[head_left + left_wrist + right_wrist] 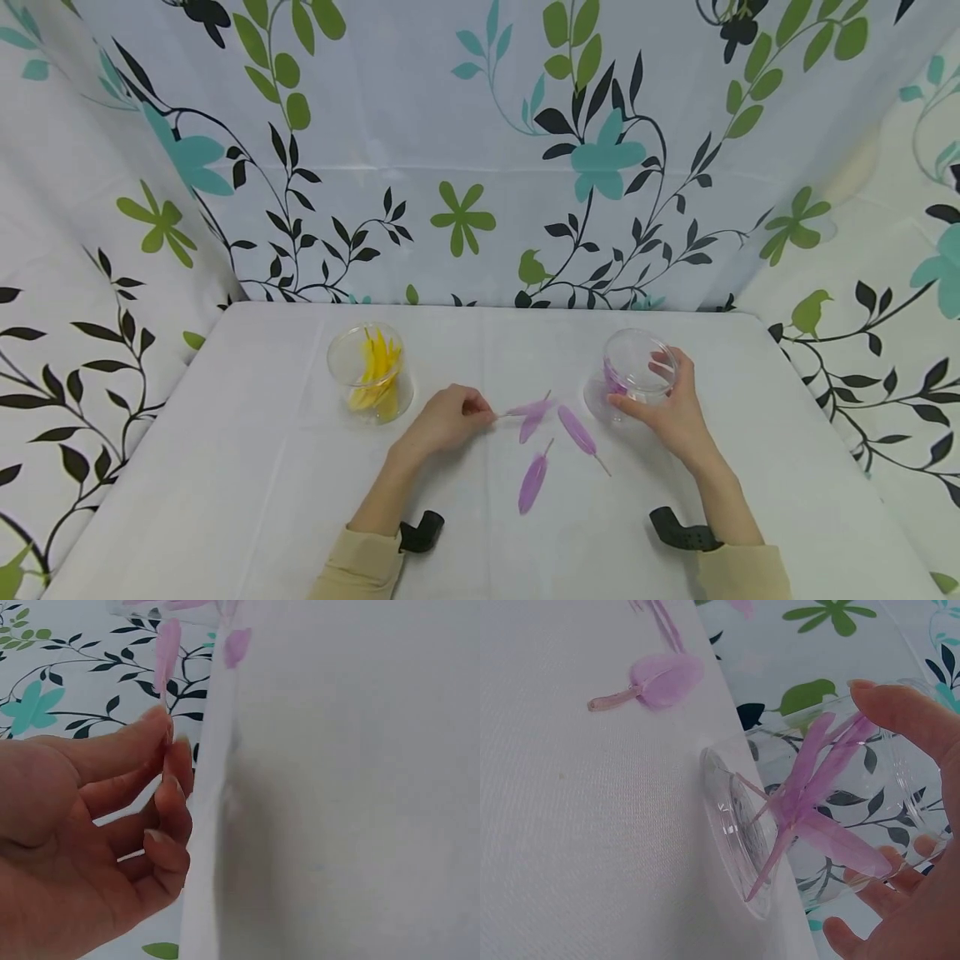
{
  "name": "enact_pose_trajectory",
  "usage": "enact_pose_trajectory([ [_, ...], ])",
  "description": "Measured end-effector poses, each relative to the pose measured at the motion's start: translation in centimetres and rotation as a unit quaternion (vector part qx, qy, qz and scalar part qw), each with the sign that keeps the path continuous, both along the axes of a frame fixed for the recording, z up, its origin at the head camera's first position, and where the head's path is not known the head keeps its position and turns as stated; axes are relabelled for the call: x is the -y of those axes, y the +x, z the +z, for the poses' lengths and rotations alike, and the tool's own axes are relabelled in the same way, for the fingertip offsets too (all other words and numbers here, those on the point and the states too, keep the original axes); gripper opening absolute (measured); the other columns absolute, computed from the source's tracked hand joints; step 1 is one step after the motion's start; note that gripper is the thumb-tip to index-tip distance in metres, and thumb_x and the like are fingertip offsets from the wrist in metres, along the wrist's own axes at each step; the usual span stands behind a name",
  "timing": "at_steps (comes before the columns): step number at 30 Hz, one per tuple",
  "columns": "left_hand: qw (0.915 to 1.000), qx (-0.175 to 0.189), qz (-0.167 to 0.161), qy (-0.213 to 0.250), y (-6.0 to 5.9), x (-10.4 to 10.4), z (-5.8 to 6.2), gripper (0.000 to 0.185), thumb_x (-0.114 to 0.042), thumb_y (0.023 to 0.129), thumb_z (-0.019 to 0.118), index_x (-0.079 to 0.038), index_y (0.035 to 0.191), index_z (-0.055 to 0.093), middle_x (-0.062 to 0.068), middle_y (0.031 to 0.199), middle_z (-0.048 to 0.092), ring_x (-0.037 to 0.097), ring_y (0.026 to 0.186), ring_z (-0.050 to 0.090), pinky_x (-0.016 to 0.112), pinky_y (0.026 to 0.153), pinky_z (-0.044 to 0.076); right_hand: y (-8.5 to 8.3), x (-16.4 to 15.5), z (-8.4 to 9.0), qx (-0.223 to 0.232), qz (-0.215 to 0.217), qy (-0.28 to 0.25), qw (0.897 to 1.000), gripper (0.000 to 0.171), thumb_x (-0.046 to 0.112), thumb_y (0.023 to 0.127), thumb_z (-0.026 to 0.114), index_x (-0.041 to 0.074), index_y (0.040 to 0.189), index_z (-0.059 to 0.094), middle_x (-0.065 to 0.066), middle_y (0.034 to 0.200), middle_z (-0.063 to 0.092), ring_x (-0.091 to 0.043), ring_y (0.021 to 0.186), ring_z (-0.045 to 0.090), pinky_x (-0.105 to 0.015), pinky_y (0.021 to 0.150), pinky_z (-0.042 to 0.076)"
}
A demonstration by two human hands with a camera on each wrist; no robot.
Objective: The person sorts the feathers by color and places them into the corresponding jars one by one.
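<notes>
Between thumb and fingertips, my left hand (450, 419) pinches the quill of a purple feather (166, 656) just above the table. Three more purple feathers lie to its right: one partly behind the held one, an angled feather (576, 429) and a nearer feather (533, 483). My right hand (675, 412) grips a clear glass jar (633, 337) around its side, thumb at the front. Several purple feathers (810, 787) stand inside that jar, quills down, as the right wrist view shows. Left of my left hand, a second clear jar (341, 358) contains yellow feathers (378, 367).
A white cloth covers the table (262, 500). Behind it and along both sides hangs a curtain (390, 150) printed with leaves, flowers and birds. A black wrist strap (682, 531) sits on my right wrist, another strap (423, 532) on my left.
</notes>
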State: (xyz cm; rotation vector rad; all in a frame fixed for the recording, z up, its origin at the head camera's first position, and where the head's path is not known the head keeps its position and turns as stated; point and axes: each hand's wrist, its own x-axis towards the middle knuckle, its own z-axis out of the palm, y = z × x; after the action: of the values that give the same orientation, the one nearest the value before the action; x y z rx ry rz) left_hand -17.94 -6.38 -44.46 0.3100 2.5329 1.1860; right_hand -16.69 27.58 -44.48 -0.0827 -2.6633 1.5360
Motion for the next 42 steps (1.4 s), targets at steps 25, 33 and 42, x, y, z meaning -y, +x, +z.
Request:
enact_pose_trajectory([
  [25, 0.988, -0.051, -0.043, 0.139, -3.2, -8.4, 6.0, 0.017, -0.03, 0.095, 0.069, -0.013, 0.096, 0.074, -0.002, 0.086, 0.073, 0.009, 0.082, 0.066, 0.028, 0.08, 0.051, 0.0, -0.3, -0.7, -0.002, 0.004, -0.005, 1.0, 0.115, 0.035, 0.08, 0.085, 0.013, 0.156, 0.001, -0.016, 0.159, 0.024, -0.039, 0.147, 0.024, -0.07, 0.112, 0.025],
  [33, 0.9902, -0.043, -0.044, 0.126, -3.7, -10.9, 6.2, 0.018, -0.033, 0.093, 0.071, -0.016, 0.096, 0.074, 0.0, 0.087, 0.075, 0.006, 0.079, 0.067, 0.026, 0.075, 0.049, -0.1, 0.0, -0.5, 0.004, 0.005, -0.003, 1.0, 0.116, 0.037, 0.08, 0.085, 0.014, 0.156, 0.0, -0.017, 0.159, 0.023, -0.04, 0.147, 0.024, -0.07, 0.111, 0.027],
  [42, 0.9922, -0.037, -0.035, 0.114, -4.0, -12.8, 5.9, 0.022, -0.036, 0.093, 0.071, -0.015, 0.1, 0.069, 0.0, 0.087, 0.073, 0.017, 0.086, 0.069, 0.025, 0.068, 0.047, 0.0, -0.2, -0.3, 0.001, 0.002, 0.012, 1.0, 0.115, 0.038, 0.08, 0.084, 0.013, 0.156, 0.0, -0.018, 0.159, 0.023, -0.043, 0.145, 0.025, -0.072, 0.109, 0.028],
])
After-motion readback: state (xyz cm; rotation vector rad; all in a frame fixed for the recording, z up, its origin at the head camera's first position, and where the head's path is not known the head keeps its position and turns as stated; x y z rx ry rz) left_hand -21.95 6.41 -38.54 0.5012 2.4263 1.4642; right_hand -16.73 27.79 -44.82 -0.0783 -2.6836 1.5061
